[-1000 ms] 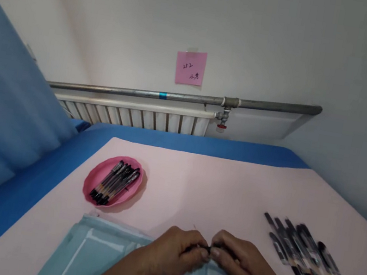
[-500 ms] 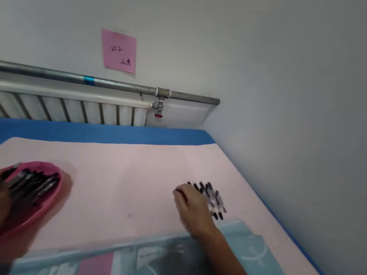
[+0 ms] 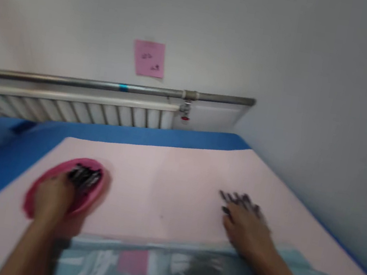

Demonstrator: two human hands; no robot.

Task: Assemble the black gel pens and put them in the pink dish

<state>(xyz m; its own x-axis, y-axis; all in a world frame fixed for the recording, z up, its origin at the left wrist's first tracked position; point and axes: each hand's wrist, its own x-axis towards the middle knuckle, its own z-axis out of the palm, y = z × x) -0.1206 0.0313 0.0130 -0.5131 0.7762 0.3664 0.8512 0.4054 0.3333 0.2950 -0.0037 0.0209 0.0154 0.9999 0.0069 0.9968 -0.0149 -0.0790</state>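
Observation:
My left hand [image 3: 56, 196] reaches into a pink oval basket [image 3: 101, 189]. Several black-and-clear pens [image 3: 85, 178] lie piled there, just beyond its fingers. Those fingers are blurred and point down into the basket, so their grip does not show. Over on the right, my right hand [image 3: 247, 228] is low above the pink tabletop [image 3: 163, 176], its fingers bent together. A dark pen tip [image 3: 225, 210] sticks out between thumb and forefinger. Close behind this hand lies a row of pens [image 3: 243, 200], side by side and partly covered by it.
Light-blue printed plastic [image 3: 95, 261] lies along the near edge, under my right forearm. A blue cover [image 3: 155, 136] borders the pink surface. Behind stand a radiator [image 3: 103, 113], a metal pipe [image 3: 83, 84] and a wall with a pink note [image 3: 149, 59]. Another wall bounds the right side.
The view has turned left, shifting everything rightward in the picture. My left hand has gone deeper into the basket. My right hand has moved closer over the row of pens.

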